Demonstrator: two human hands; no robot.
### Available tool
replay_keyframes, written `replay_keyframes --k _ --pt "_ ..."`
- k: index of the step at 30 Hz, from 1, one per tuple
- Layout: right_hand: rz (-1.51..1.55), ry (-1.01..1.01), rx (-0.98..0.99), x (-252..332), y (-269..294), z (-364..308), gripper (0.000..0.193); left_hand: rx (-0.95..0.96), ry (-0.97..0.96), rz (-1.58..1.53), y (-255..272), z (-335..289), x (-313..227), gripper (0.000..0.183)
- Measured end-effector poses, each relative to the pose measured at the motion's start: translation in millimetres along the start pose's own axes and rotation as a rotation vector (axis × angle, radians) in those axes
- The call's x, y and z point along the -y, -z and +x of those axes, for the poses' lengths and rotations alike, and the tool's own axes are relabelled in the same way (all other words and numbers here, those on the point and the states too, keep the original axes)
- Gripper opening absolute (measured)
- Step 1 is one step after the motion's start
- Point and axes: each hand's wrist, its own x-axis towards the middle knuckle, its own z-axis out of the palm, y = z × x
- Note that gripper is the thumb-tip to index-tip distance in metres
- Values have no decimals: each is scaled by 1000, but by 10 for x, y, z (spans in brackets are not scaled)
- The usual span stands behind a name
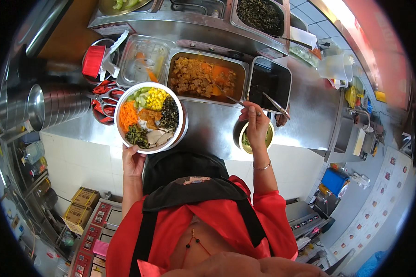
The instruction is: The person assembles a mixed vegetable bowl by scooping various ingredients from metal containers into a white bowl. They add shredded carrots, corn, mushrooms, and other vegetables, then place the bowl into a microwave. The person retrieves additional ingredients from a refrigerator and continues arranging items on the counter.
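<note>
My left hand (133, 162) grips the lower edge of a white round bowl (149, 84), tilted a little toward me. In it lie shredded carrot (127, 115), corn (156, 99), pale green slices, dark seaweed flakes (169, 115), chopped greens, pale slices and a brown-orange topping (150, 116) over rice. My right hand (256, 125) is closed round the handle of a spoon (232, 99), whose head rests in chunky brown-orange stew (192, 76) in a steel tray (203, 99). Below that hand, partly hidden, stands a small cream bowl (269, 141) with something green inside.
Tongs (273, 102) lean in a dark-filled steel tray (269, 74). Left of the stew is a clear-lidded tray (145, 55). Scissors (107, 98) lie over red packets (100, 110), near stacked steel cups (55, 106). A seaweed tray (260, 16) sits on the raised shelf behind.
</note>
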Motion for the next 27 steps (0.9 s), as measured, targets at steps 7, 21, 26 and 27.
replay_keyframes --k 7,21,26,27 --pt "161 -84 -32 -104 -120 2 28 18 4 44 -36 74 -34 70" --pt "613 -141 -249 208 3 -82 29 72 35 56 -238 170 16 72" --pt "340 168 -102 830 -145 -368 35 99 5 128 -504 237 24 77" --pt "203 333 -25 872 -168 -426 34 89 -8 131 -592 230 3 78"
